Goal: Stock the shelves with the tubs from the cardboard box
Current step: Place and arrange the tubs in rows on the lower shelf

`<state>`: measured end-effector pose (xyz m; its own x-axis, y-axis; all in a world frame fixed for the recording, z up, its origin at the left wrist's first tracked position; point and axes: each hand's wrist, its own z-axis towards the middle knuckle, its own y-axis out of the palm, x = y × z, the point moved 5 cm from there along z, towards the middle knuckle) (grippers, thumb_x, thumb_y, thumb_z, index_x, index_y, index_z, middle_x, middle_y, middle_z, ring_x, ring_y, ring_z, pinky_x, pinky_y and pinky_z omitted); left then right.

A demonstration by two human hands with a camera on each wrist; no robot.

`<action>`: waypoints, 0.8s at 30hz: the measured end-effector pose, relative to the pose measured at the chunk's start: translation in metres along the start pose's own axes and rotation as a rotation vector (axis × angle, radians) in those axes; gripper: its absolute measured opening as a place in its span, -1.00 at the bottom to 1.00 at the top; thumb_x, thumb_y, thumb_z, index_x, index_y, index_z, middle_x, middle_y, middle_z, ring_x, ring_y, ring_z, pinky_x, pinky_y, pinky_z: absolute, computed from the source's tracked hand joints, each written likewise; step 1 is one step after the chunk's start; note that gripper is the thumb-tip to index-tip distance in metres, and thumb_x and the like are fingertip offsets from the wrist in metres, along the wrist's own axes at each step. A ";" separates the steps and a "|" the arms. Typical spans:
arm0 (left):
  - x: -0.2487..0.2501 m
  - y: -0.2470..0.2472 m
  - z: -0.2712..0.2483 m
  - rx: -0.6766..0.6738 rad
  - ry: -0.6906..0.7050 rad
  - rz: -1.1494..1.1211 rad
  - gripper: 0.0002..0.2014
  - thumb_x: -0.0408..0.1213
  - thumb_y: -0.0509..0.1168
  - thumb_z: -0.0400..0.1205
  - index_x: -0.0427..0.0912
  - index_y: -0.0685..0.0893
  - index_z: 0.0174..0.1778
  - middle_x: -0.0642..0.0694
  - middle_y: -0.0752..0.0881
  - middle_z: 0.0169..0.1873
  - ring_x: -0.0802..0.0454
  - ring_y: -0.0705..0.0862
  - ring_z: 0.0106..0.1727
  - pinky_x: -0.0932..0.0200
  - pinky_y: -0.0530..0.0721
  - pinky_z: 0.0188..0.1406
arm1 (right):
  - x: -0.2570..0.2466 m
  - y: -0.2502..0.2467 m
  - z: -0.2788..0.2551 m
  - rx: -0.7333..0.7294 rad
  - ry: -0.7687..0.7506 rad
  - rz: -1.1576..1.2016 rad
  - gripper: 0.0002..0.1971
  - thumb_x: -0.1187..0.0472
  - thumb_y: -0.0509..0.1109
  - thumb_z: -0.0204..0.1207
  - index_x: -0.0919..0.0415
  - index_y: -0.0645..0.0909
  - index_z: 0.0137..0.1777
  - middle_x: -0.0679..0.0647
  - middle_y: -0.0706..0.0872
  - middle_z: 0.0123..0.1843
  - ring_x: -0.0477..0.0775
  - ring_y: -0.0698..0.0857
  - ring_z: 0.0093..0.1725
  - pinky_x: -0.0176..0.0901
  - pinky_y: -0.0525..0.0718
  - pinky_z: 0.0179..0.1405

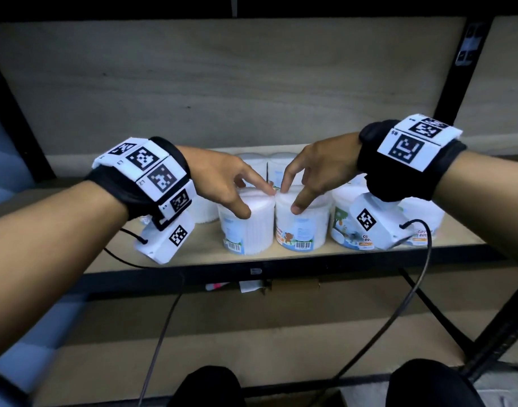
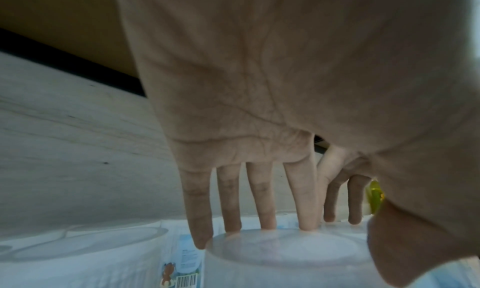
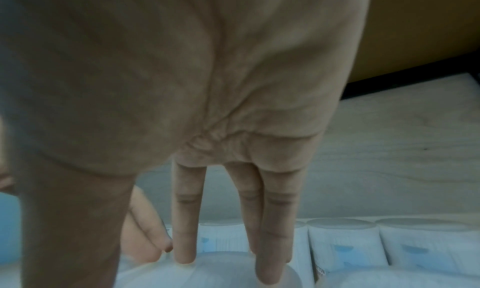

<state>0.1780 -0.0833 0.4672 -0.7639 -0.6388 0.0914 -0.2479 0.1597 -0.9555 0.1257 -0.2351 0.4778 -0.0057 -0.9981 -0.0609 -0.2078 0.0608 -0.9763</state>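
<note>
Nearest to you, at the front edge of the shelf (image 1: 281, 255), two tubs stand upright and side by side, their walls touching or all but touching at the centre line. Your left hand (image 1: 222, 180) sits on top of the left front tub (image 1: 246, 227): thumb curled down the near wall, fingers arched over the lid to its far rim, so it grips that tub from above. The left wrist view agrees, with the fingertips (image 2: 267, 218) planted along the lid's back edge. Your right hand (image 1: 313, 171) mirrors this on the right front tub (image 1: 303, 227), thumb on the near wall and fingers (image 3: 185, 251) over the lid. The two hands are close together, forefingers almost meeting above the seam between the tubs. Each tub lies directly beneath its own hand, long axis vertical, so neither hand is nearer than the other. In my judgement the coming move turns on that seam: release or a slide back should run straight, keeping the pair parallel. Just beside, to the right, a third front tub (image 1: 344, 230) stands partly behind your wrist camera. Farther back, more tubs (image 1: 277, 168) already fill the rear row against the wooden back panel (image 1: 222, 83). The cardboard box cannot be picked out with certainty in these views.
</note>
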 end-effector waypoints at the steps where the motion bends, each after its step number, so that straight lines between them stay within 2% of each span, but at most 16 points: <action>1: -0.001 0.000 0.000 -0.002 -0.010 -0.005 -0.40 0.22 0.39 0.33 0.74 0.41 0.29 0.15 0.51 0.48 0.14 0.45 0.51 0.02 0.46 0.52 | 0.001 0.000 0.000 0.000 -0.002 0.010 -0.58 -0.29 0.61 0.25 -0.34 0.69 0.12 -0.30 0.69 -0.07 -0.04 0.79 0.00 -0.12 0.66 0.26; 5: -0.001 0.000 0.002 0.040 -0.043 -0.016 -0.42 0.30 0.40 0.35 0.68 0.44 0.32 0.23 0.51 0.46 0.19 0.46 0.47 0.06 0.40 0.54 | 0.002 0.000 -0.004 -0.017 -0.022 0.038 -0.58 -0.21 0.65 0.24 -0.38 0.69 0.11 -0.14 0.72 0.17 0.03 0.76 0.15 -0.04 0.64 0.34; 8: -0.002 0.001 0.004 0.114 -0.091 0.005 -0.43 0.36 0.37 0.38 0.58 0.49 0.36 0.26 0.48 0.46 0.21 0.47 0.34 0.17 0.39 0.44 | 0.002 0.003 -0.007 -0.071 -0.061 0.082 -0.59 -0.02 0.66 0.33 -0.35 0.68 0.15 -0.15 0.64 0.34 0.04 0.73 0.22 -0.03 0.64 0.36; 10: -0.001 0.003 0.005 0.166 -0.119 0.036 -0.43 0.36 0.32 0.46 0.45 0.51 0.43 0.19 0.49 0.47 0.14 0.49 0.35 0.16 0.41 0.41 | 0.004 0.005 -0.009 -0.092 -0.097 0.107 -0.57 0.11 0.65 0.37 -0.33 0.67 0.16 -0.27 0.62 0.33 -0.05 0.67 0.28 -0.11 0.63 0.33; 12: 0.001 0.005 0.005 0.204 -0.144 0.089 -0.37 0.40 0.25 0.48 0.34 0.50 0.49 0.12 0.50 0.50 0.06 0.46 0.48 0.07 0.40 0.49 | 0.007 0.007 -0.009 -0.099 -0.125 0.117 -0.55 0.20 0.62 0.40 -0.31 0.66 0.18 -0.50 0.59 0.22 -0.13 0.57 0.39 -0.25 0.55 0.24; 14: 0.002 0.008 0.004 0.233 -0.163 0.115 -0.32 0.44 0.19 0.48 0.28 0.51 0.50 0.09 0.50 0.52 0.02 0.44 0.53 0.01 0.41 0.51 | 0.010 0.009 -0.009 -0.119 -0.149 0.135 -0.52 0.30 0.58 0.43 -0.24 0.65 0.22 -0.59 0.57 0.18 -0.14 0.51 0.46 -0.27 0.49 0.25; 17: 0.005 0.011 0.005 0.255 -0.172 0.138 -0.30 0.47 0.15 0.49 0.19 0.56 0.49 0.08 0.54 0.51 -0.01 0.49 0.49 0.04 0.47 0.45 | 0.012 0.012 -0.009 -0.158 -0.194 0.179 -0.50 0.41 0.55 0.44 -0.17 0.65 0.24 -0.44 0.59 0.39 -0.15 0.45 0.54 -0.06 0.45 0.53; 20: 0.007 0.011 0.005 0.239 -0.169 0.150 -0.32 0.45 0.12 0.52 0.17 0.57 0.48 0.05 0.56 0.49 -0.03 0.51 0.46 0.10 0.48 0.36 | 0.013 0.013 -0.009 -0.157 -0.203 0.206 -0.49 0.44 0.54 0.44 -0.15 0.65 0.24 -0.28 0.59 0.46 -0.17 0.45 0.54 0.00 0.46 0.56; 22: 0.007 0.011 0.005 0.234 -0.172 0.150 -0.32 0.46 0.11 0.52 0.20 0.56 0.48 0.03 0.57 0.48 -0.05 0.51 0.46 0.11 0.47 0.30 | 0.014 0.013 -0.008 -0.152 -0.196 0.211 -0.49 0.43 0.54 0.44 -0.18 0.65 0.23 -0.25 0.59 0.47 -0.15 0.44 0.56 0.03 0.45 0.56; 24: 0.006 0.010 0.005 0.234 -0.178 0.147 -0.29 0.48 0.11 0.51 0.20 0.54 0.50 0.05 0.53 0.51 -0.03 0.48 0.50 0.10 0.44 0.33 | 0.014 0.014 -0.008 -0.160 -0.186 0.204 -0.49 0.39 0.55 0.44 -0.24 0.65 0.20 -0.26 0.58 0.47 -0.16 0.41 0.57 0.04 0.44 0.57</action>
<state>0.1738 -0.0893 0.4564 -0.6603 -0.7464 -0.0831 0.0168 0.0959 -0.9952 0.1144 -0.2482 0.4649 0.1126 -0.9461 -0.3037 -0.3719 0.2433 -0.8958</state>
